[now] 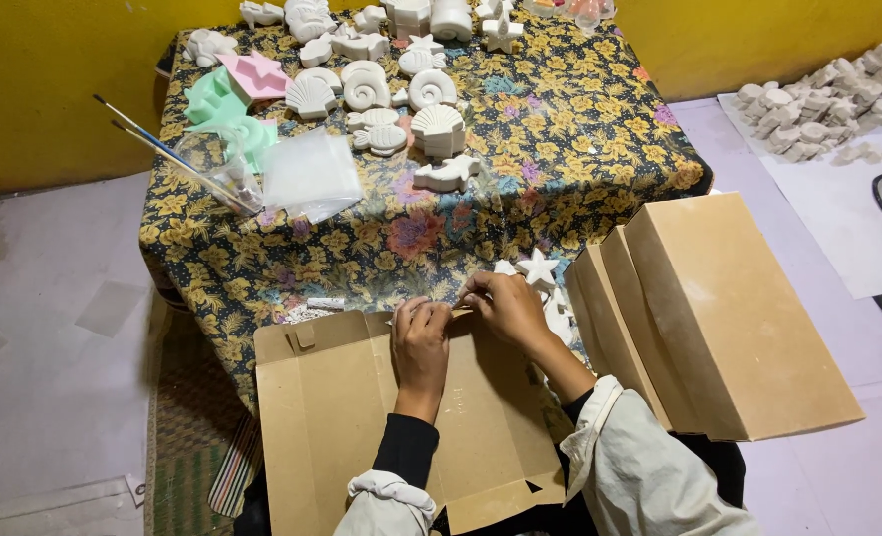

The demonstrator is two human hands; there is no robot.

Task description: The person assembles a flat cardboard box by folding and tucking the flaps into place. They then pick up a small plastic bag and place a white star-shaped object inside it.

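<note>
Flat cardboard box [362,417]: both hands, left hand [421,342] and right hand [505,303], pinching its top flap; floral-clothed desk [560,129] bearing white plaster shells [401,94].

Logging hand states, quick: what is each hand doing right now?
Left hand: fingers curled, pressing on the top edge of the flat cardboard box.
Right hand: closed, pinching the same edge.

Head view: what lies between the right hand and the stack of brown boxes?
In the head view, white plaster star-shaped pieces lie between the right hand and the stack of brown boxes, on the floral tablecloth.
</note>
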